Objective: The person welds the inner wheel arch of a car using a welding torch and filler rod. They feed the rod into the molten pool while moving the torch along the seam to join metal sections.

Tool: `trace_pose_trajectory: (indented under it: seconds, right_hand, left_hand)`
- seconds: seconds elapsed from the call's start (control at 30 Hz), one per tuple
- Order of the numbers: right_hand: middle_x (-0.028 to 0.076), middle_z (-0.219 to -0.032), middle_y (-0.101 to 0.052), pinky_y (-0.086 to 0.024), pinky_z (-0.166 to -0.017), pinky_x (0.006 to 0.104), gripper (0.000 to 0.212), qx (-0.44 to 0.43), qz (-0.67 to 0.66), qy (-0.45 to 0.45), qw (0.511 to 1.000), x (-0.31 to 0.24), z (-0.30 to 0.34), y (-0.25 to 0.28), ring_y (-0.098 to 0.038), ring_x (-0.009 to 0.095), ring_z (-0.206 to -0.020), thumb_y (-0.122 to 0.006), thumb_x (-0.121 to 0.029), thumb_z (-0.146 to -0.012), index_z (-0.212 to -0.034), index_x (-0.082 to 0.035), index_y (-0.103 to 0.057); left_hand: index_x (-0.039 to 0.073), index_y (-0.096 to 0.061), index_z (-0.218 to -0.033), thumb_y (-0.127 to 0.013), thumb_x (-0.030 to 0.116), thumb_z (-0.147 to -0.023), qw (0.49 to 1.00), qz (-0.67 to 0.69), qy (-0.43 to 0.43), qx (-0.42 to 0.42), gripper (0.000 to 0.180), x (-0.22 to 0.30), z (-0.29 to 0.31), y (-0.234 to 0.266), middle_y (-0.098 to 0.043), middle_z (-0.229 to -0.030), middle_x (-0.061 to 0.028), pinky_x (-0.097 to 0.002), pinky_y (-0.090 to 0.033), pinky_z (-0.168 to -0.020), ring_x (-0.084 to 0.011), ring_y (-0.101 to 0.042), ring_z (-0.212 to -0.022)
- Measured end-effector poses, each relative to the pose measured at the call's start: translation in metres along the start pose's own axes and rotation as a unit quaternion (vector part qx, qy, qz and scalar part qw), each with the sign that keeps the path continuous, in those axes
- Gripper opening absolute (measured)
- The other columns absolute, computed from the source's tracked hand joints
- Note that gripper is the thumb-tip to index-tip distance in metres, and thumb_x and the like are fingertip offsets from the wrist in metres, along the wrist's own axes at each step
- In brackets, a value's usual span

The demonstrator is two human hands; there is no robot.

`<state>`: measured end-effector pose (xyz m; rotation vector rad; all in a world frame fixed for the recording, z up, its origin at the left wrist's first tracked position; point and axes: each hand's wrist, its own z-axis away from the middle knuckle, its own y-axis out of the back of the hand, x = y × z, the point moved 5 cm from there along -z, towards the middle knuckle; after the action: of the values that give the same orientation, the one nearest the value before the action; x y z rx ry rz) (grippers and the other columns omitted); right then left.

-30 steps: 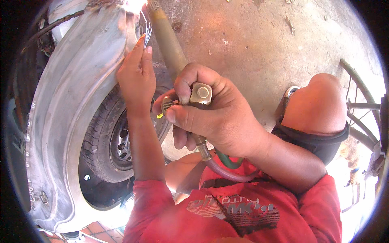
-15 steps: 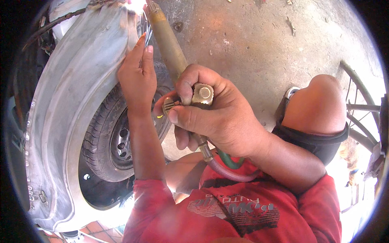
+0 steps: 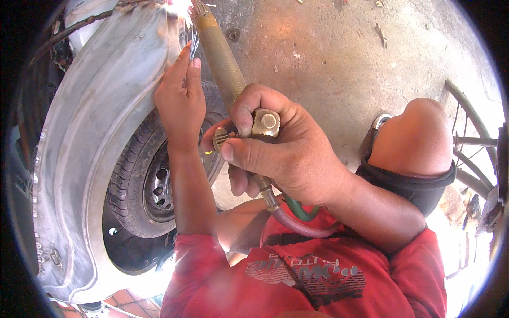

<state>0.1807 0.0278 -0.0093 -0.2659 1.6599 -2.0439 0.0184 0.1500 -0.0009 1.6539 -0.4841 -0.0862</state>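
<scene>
My right hand (image 3: 297,151) is wrapped round the valve end of a brass gas torch (image 3: 220,58), its thumb and fingers by a ribbed knob (image 3: 220,139). The torch slants up and left to a bright glow (image 3: 177,7) at the top edge of the view, where its tip is hidden by glare. A bundle of thin metal rods (image 3: 194,46) is pinched in my left hand (image 3: 181,100), pointing up toward that glow. Beside my left hand curves a grey bare-metal car fender (image 3: 101,100).
A car wheel (image 3: 140,175) sits under the fender's arch. A pink hose (image 3: 302,229) and a green hose (image 3: 301,211) run from the torch toward my lap. Concrete floor (image 3: 339,58) lies ahead. At far right stands a spoked wheel (image 3: 474,114), with a tan and dark shape (image 3: 461,206) below it.
My hands, the torch and the rods hold nearly the same place. The tan and dark shape at the far right has shifted, showing more of its dark part.
</scene>
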Motion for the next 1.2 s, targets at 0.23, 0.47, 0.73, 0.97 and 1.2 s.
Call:
trace_pose_trajectory:
  seconds: [0.23, 0.47, 0.73, 0.97, 1.2]
  right_hand:
    - [0.015, -0.105, -0.07, -0.054, -0.051, 0.0264, 0.025, -0.007, -0.012, 0.016, 1.0, 0.0039, -0.0018, 0.001, -0.069, 0.014, -0.063, -0.065, 0.005, -0.096, -0.1, -0.012, -0.047]
    - [0.015, -0.105, -0.07, -0.054, -0.051, 0.0261, 0.025, -0.01, -0.02, 0.004, 1.0, 0.002, 0.0001, -0.0008, -0.069, 0.014, -0.063, -0.065, 0.004, -0.096, -0.1, -0.012, -0.047]
    - [0.015, -0.105, -0.07, -0.054, -0.051, 0.0265, 0.025, -0.01, -0.016, 0.009, 1.0, 0.003, 0.0001, 0.0007, -0.069, 0.015, -0.063, -0.064, 0.005, -0.096, -0.099, -0.012, -0.046]
    - [0.013, -0.102, -0.071, -0.052, -0.048, 0.0248, 0.024, -0.005, -0.006, 0.01, 1.0, 0.0016, 0.0015, 0.0006, -0.069, 0.014, -0.062, -0.065, 0.001, -0.098, -0.099, -0.013, -0.046]
    - [0.014, -0.102, -0.071, -0.052, -0.046, 0.0245, 0.024, -0.006, -0.014, 0.004, 1.0, 0.0015, 0.0007, 0.0023, -0.069, 0.014, -0.061, -0.066, 0.0, -0.098, -0.098, -0.014, -0.046]
  left_hand:
    - [0.003, -0.07, -0.128, -0.064, 0.016, -0.101, 1.0, 0.014, -0.004, -0.002, 0.03, 0.0031, -0.0016, -0.0009, -0.074, -0.103, -0.0222, -0.0401, -0.055, -0.079, -0.0324, -0.073, -0.088]
    - [0.003, -0.07, -0.128, -0.063, 0.015, -0.101, 1.0, 0.007, -0.007, 0.001, 0.03, 0.0023, -0.0013, 0.0003, -0.074, -0.105, -0.0224, -0.0414, -0.055, -0.08, -0.0341, -0.073, -0.09]
    - [0.002, -0.07, -0.127, -0.063, 0.016, -0.101, 0.999, -0.031, -0.016, 0.0, 0.03, 0.0032, -0.0023, -0.0002, -0.074, -0.1, -0.0226, -0.0408, -0.054, -0.075, -0.0323, -0.071, -0.082]
    - [0.002, -0.07, -0.127, -0.063, 0.016, -0.101, 0.999, -0.03, -0.023, 0.005, 0.031, 0.0021, -0.0033, -0.0012, -0.073, -0.094, -0.0218, -0.0412, -0.054, -0.074, -0.0322, -0.071, -0.08]
    - [0.002, -0.07, -0.128, -0.063, 0.017, -0.101, 1.0, -0.013, 0.005, -0.001, 0.032, -0.0021, -0.002, -0.0037, -0.074, -0.101, -0.0235, -0.0419, -0.055, -0.079, -0.0349, -0.073, -0.088]
